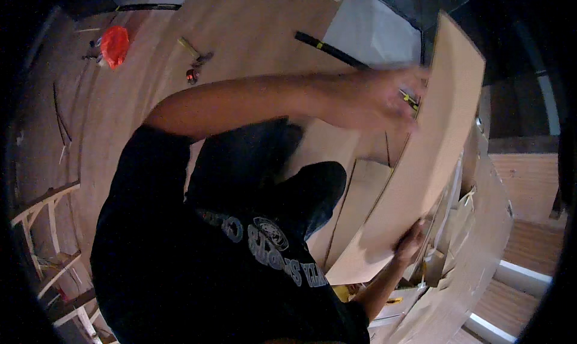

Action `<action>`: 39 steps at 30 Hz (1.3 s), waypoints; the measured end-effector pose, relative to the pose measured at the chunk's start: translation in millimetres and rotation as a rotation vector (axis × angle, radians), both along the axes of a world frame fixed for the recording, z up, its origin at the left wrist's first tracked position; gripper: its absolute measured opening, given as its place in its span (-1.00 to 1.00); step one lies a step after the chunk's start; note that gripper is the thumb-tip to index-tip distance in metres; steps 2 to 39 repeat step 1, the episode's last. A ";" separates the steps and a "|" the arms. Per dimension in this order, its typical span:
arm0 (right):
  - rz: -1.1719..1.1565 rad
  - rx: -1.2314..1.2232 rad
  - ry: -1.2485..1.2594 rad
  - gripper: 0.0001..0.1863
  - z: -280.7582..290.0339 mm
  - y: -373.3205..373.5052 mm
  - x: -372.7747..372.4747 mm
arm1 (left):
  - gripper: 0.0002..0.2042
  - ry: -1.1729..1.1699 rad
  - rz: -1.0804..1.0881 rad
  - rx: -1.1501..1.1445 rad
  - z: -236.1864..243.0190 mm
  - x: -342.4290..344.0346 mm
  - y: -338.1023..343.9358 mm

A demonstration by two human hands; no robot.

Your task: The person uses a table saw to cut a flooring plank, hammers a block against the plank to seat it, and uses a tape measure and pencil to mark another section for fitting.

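A long, thin wooden panel (442,121) stands tilted in front of me, running from the upper right down toward my lap. My left hand (390,97) is by its left edge, blurred by motion. Its fingers are curled round a small yellow-and-black tool (410,99), whose exact kind is unclear; I cannot tell whether the hand also touches the panel. Lower down, my right hand (410,242) grips the panel's right edge, with some fingers hidden behind it. Another flat board (360,185) lies beside my bent knee.
A hammer (191,48), a small red-and-black object (192,75) and a red plastic bag (114,46) lie on the wooden floor at upper left. A black bar (330,48) is beyond my left hand. Wooden framing (53,224) stands at left; scrap pieces (448,257) are piled at right.
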State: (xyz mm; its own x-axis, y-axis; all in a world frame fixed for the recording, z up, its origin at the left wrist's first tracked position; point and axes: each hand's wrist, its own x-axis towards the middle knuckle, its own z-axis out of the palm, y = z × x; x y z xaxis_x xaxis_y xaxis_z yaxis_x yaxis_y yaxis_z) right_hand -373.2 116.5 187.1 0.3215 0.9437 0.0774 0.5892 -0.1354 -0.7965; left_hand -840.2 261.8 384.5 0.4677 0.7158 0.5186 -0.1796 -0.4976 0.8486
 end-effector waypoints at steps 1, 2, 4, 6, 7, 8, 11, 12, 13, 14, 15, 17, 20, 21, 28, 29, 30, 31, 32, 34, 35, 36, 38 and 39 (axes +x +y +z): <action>-0.074 -0.004 0.200 -0.39 -6.9 2.0 -12.4 | -0.48 -0.046 0.172 0.088 10.6 -32.4 6.4; -0.074 -0.004 0.200 -0.39 -6.9 2.0 -12.4 | -0.48 -0.046 0.172 0.088 10.6 -32.4 6.4; -0.074 -0.004 0.200 -0.39 -6.9 2.0 -12.4 | -0.48 -0.046 0.172 0.088 10.6 -32.4 6.4; -0.074 -0.004 0.200 -0.39 -6.9 2.0 -12.4 | -0.48 -0.046 0.172 0.088 10.6 -32.4 6.4; -0.074 -0.004 0.200 -0.39 -6.9 2.0 -12.4 | -0.48 -0.046 0.172 0.088 10.6 -32.4 6.4; -0.074 -0.004 0.200 -0.39 -6.9 2.0 -12.4 | -0.48 -0.046 0.172 0.088 10.6 -32.4 6.4; -0.074 -0.004 0.200 -0.39 -6.9 2.0 -12.4 | -0.48 -0.046 0.172 0.088 10.6 -32.4 6.4; -0.074 -0.004 0.200 -0.39 -6.9 2.0 -12.4 | -0.48 -0.046 0.172 0.088 10.6 -32.4 6.4; -0.074 -0.004 0.200 -0.39 -6.9 2.0 -12.4 | -0.48 -0.046 0.172 0.088 10.6 -32.4 6.4; -0.074 -0.004 0.200 -0.39 -6.9 2.0 -12.4 | -0.48 -0.046 0.172 0.088 10.6 -32.4 6.4; -0.074 -0.004 0.200 -0.39 -6.9 2.0 -12.4 | -0.48 -0.046 0.172 0.088 10.6 -32.4 6.4; -0.074 -0.004 0.200 -0.39 -6.9 2.0 -12.4 | -0.48 -0.046 0.172 0.088 10.6 -32.4 6.4; -0.074 -0.004 0.200 -0.39 -6.9 2.0 -12.4 | -0.48 -0.046 0.172 0.088 10.6 -32.4 6.4; -0.074 -0.004 0.200 -0.39 -6.9 2.0 -12.4 | -0.48 -0.046 0.172 0.088 10.6 -32.4 6.4; -0.074 -0.004 0.200 -0.39 -6.9 2.0 -12.4 | -0.48 -0.046 0.172 0.088 10.6 -32.4 6.4; -0.074 -0.004 0.200 -0.39 -6.9 2.0 -12.4 | -0.48 -0.046 0.172 0.088 10.6 -32.4 6.4; -0.074 -0.004 0.200 -0.39 -6.9 2.0 -12.4 | -0.48 -0.046 0.172 0.088 10.6 -32.4 6.4; -0.074 -0.004 0.200 -0.39 -6.9 2.0 -12.4 | -0.48 -0.046 0.172 0.088 10.6 -32.4 6.4; -0.074 -0.004 0.200 -0.39 -6.9 2.0 -12.4 | -0.48 -0.046 0.172 0.088 10.6 -32.4 6.4; -0.074 -0.004 0.200 -0.39 -6.9 2.0 -12.4 | -0.48 -0.046 0.172 0.088 10.6 -32.4 6.4; -0.074 -0.004 0.200 -0.39 -6.9 2.0 -12.4 | -0.48 -0.046 0.172 0.088 10.6 -32.4 6.4; -0.074 -0.004 0.200 -0.39 -6.9 2.0 -12.4 | -0.48 -0.046 0.172 0.088 10.6 -32.4 6.4; -0.074 -0.004 0.200 -0.39 -6.9 2.0 -12.4 | -0.48 -0.046 0.172 0.088 10.6 -32.4 6.4; -0.074 -0.004 0.200 -0.39 -6.9 2.0 -12.4 | -0.48 -0.046 0.172 0.088 10.6 -32.4 6.4</action>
